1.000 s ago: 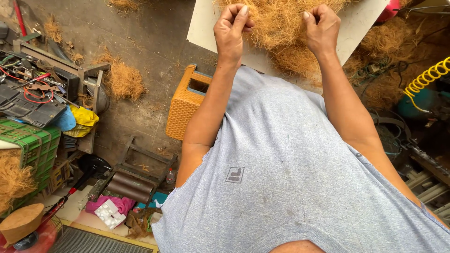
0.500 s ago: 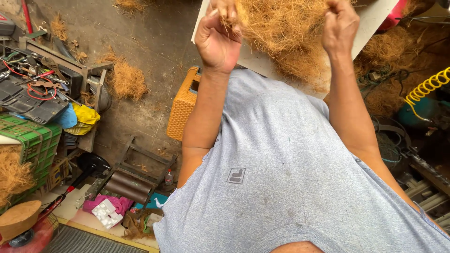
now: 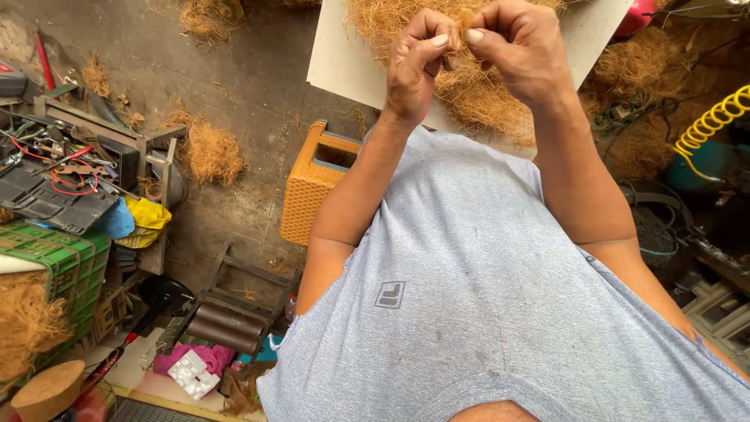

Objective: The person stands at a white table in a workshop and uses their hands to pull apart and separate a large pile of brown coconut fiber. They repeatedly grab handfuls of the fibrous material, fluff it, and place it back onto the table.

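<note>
Golden-brown coir fibre (image 3: pixel 469 86) lies heaped on a pale board (image 3: pixel 340 59) at the top of the head view, straight ahead of the person's grey shirt (image 3: pixel 484 289). Both hands meet over that heap. The left hand (image 3: pixel 414 66) has its fingers curled in, thumb and forefinger pressed together on a small tuft of fibre (image 3: pixel 459 23). The right hand (image 3: pixel 519 51) is likewise curled, its thumb and forefinger pinching the same tuft from the other side, so the fingertips of the two hands nearly touch. The tuft is short and mostly hidden between the fingers; its long axis cannot be told. The heap itself spreads loosely across the board with strands running every way.

Left of the forearms an orange woven basket (image 3: pixel 312 184) stands on the concrete floor (image 3: pixel 242 94), and a loose clump of fibre (image 3: pixel 211 152) lies near it. Further left sits a green crate (image 3: pixel 55 262) beside a yellow cloth (image 3: pixel 148 219). At the right edge hangs a yellow coiled hose (image 3: pixel 715 117).
</note>
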